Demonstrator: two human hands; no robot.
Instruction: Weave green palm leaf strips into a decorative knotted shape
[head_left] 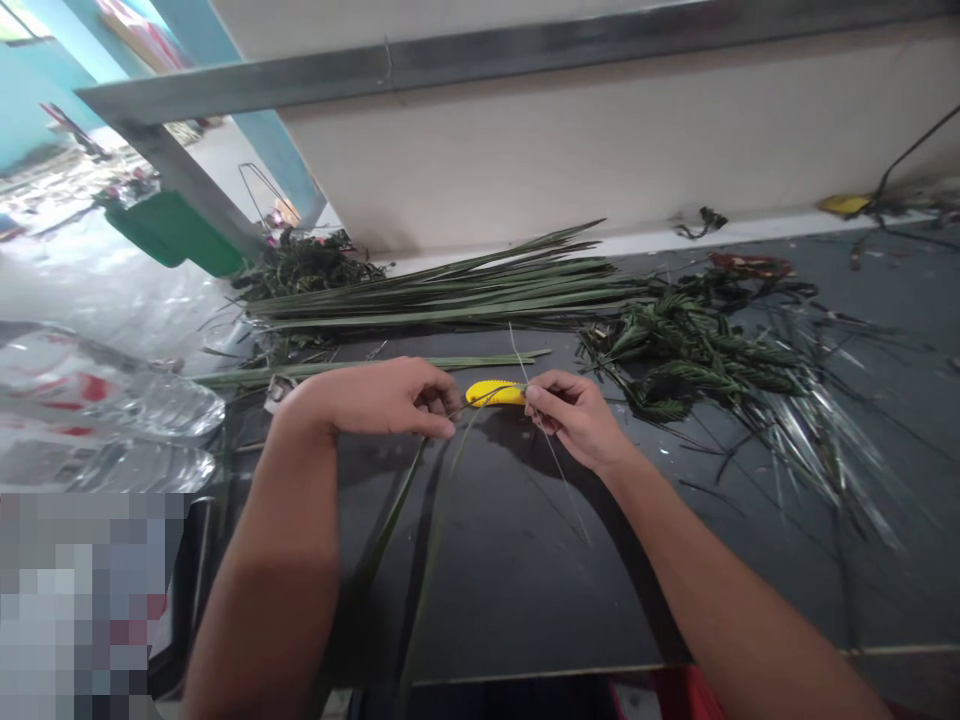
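Observation:
My right hand (566, 415) is closed in a pinch on a thin pale wire-like strand (564, 478), which slants across the fingertips. The tip of a narrow green leaf strip also reaches these fingers. My left hand (397, 397) has curled fingers, with thumb and forefinger closing around the leaf strip; their exact contact is partly hidden. Long ends of leaf strip (397, 500) hang from there toward the table's front edge. Just behind the strip, between both hands, lies a yellow plastic handle (495, 393), perhaps a cutter, its right end hidden by my right fingers.
A pile of long green leaves (450, 295) lies along the back of the dark table (510, 580). Braided leaf pieces (675, 345) and clear plastic strips (817, 450) are at right. Water bottles (112, 385) stand left, near a green bin (176, 230). A yellow item (844, 205) rests by the wall.

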